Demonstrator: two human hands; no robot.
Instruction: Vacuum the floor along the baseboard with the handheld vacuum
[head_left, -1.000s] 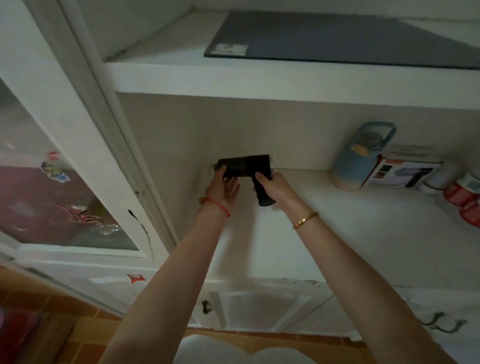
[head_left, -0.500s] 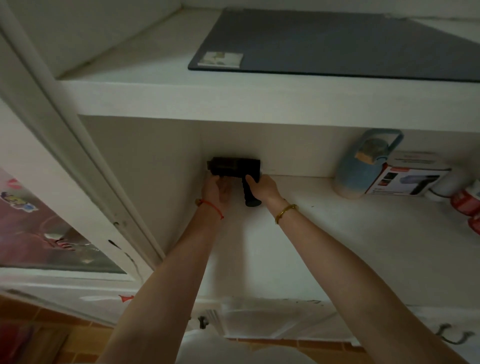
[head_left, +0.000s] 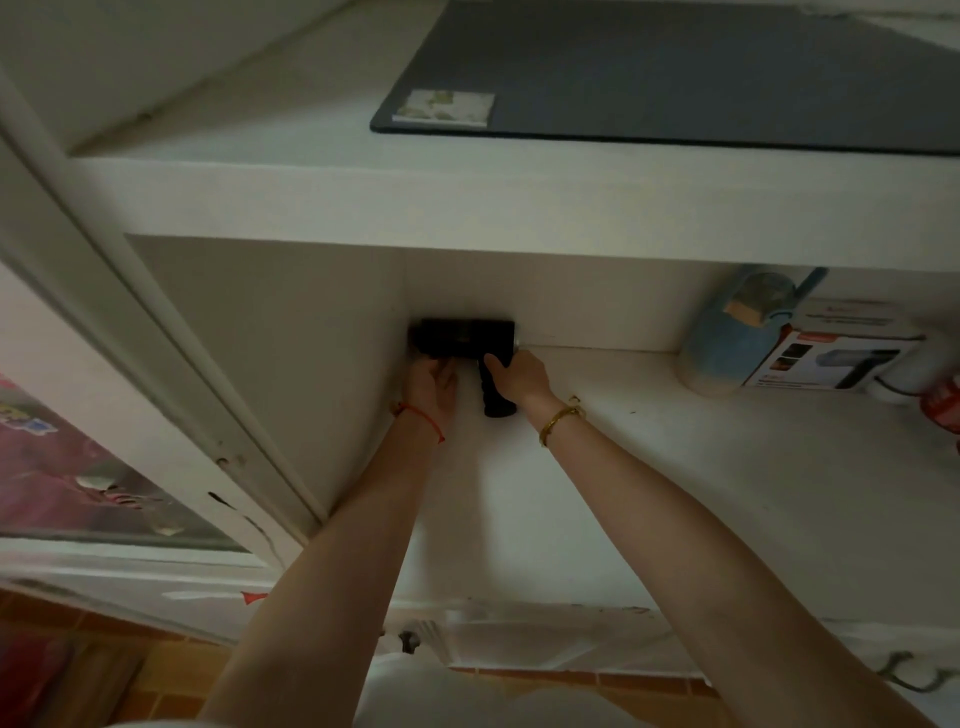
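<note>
The right hand (head_left: 514, 371) is wrapped around the grip of the black vacuum (head_left: 465, 340), which sits in the back left corner of the white shelf (head_left: 675, 467). The left hand (head_left: 434, 382), fingers loosely spread, steadies its body from below. This looks like the fetching step; next it must be lifted out and carried down to the floor.

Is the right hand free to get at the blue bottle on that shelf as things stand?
Probably not yet: the right hand is wrapped on the black vacuum's handle. The shelf toward the blue bottle looks bare.
</note>
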